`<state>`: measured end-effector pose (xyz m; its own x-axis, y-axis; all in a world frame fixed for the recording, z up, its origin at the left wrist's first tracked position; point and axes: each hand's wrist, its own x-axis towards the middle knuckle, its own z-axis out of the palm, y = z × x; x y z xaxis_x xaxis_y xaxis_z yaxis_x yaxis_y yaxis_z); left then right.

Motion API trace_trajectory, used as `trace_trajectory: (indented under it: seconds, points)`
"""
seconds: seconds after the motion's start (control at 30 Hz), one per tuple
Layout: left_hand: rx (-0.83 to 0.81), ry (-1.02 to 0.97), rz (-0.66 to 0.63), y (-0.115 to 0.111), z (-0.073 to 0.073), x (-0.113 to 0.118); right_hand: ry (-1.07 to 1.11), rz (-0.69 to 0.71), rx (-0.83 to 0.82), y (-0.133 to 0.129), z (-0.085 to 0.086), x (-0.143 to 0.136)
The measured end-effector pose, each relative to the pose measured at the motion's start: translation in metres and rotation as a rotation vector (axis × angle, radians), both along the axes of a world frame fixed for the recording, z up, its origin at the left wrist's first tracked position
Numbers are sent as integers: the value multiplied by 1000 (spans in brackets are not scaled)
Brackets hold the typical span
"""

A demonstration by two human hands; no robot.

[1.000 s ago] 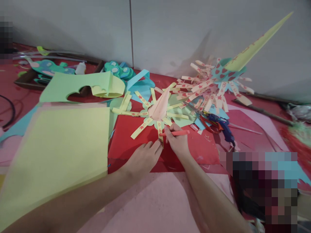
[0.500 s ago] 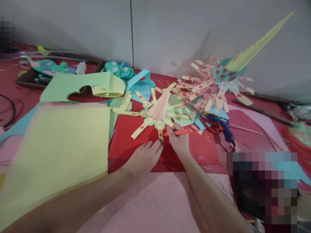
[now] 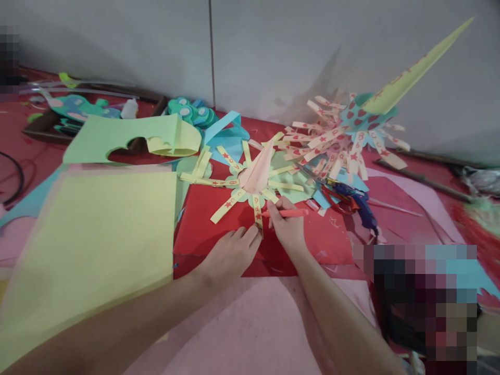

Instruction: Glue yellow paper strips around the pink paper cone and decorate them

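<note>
A paper craft with a pale pink cone (image 3: 258, 169) in its middle and yellow paper strips around it lies on a red board (image 3: 219, 239). Letters and red stars mark several strips. My right hand (image 3: 287, 224) is closed round a red marker (image 3: 292, 213), whose tip touches the star on the strip nearest me. My left hand (image 3: 236, 250) has its fingers together on the lower end of that paper strip (image 3: 257, 205), holding it against the board; its thumb is hidden.
Yellow paper sheets (image 3: 105, 224) lie to the left, with a cut green sheet (image 3: 117, 135) behind. Scissors (image 3: 336, 200) and a blue glue gun (image 3: 357, 200) lie right. A larger decorated paper piece (image 3: 369, 117) stands at the back right by the wall (image 3: 265, 52).
Both hands stay almost in place. The marker has shifted very slightly at the star; the craft has not moved.
</note>
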<state>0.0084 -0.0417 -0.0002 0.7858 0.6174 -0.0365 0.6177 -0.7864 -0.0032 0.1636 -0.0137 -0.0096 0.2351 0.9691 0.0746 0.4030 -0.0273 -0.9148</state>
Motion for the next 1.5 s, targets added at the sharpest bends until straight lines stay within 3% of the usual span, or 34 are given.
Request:
trace_trajectory:
  seconds: [0.33, 0.63, 1.1, 1.3, 1.5]
  points:
    - [2, -20, 1, -1, -3, 0, -71, 20, 8, 0, -3, 1]
    - [-17, 17, 10, 0, 3, 1, -30, 34, 35, 0, -5, 1]
    - [0, -7, -1, -1, 0, 0, 14, 30, -2, 0, 0, 0]
    - [-17, 7, -8, 0, 1, 0, 119, -82, 4, 0, 0, 2]
    - [-13, 3, -11, -1, 0, 0, 63, -186, 102, 0, 3, 7]
